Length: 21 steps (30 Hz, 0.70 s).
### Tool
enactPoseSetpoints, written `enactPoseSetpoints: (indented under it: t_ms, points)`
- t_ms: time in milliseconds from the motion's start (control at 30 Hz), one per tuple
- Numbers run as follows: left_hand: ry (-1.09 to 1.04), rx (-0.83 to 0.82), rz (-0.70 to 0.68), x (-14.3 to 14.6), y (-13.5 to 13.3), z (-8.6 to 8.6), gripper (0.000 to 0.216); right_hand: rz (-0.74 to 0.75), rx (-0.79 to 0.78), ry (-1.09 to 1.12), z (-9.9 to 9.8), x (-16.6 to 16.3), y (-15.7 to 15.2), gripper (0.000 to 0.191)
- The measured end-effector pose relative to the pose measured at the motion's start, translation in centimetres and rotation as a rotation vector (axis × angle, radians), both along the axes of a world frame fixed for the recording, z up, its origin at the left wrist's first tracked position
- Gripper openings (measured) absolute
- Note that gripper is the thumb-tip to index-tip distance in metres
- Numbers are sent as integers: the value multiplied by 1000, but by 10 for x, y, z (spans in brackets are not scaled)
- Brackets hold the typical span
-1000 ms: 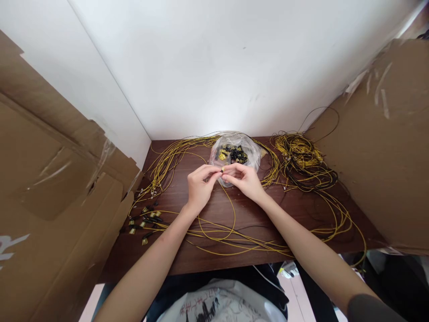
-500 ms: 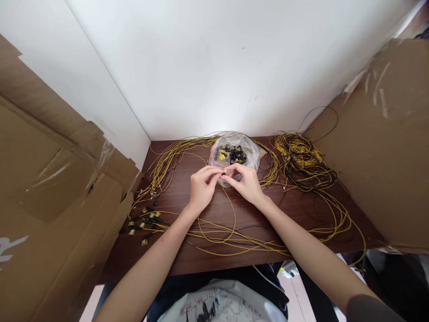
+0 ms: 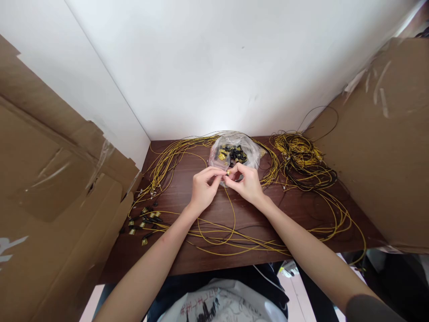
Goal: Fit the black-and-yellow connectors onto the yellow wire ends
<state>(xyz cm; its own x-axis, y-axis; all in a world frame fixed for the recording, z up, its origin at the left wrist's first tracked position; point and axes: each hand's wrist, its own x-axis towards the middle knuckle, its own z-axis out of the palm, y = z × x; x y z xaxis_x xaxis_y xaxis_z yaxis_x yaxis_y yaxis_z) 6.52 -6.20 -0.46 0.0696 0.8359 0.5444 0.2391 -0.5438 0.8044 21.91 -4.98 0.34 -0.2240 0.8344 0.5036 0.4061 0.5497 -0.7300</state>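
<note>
A tiny gold part (image 3: 228,171), pinched between left hand (image 3: 203,190) and right hand (image 3: 247,183), is too small to identify. Pieces inside the clear bag (image 3: 252,153) are indistinct. Cardboard (image 3: 50,188) runs off both side edges.

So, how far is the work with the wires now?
Done, it seems: several wire ends at the left already carry gold and black caps. In hand: the left hand and right hand pinch a gold cap on a wire. Left: the bag holds many caps, and the tangle lies apart at the right.

Makeshift assembly workbench: cable bundles (image 3: 301,156), parts bag (image 3: 234,152), cardboard (image 3: 50,179).
</note>
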Motion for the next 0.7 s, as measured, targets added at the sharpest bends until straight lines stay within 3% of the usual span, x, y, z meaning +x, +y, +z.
enactPoseSetpoints:
  t_ms: [700]
  points:
    - [19,6,-8,0,0,0,19,-32,-10,18,-2,0,1,16]
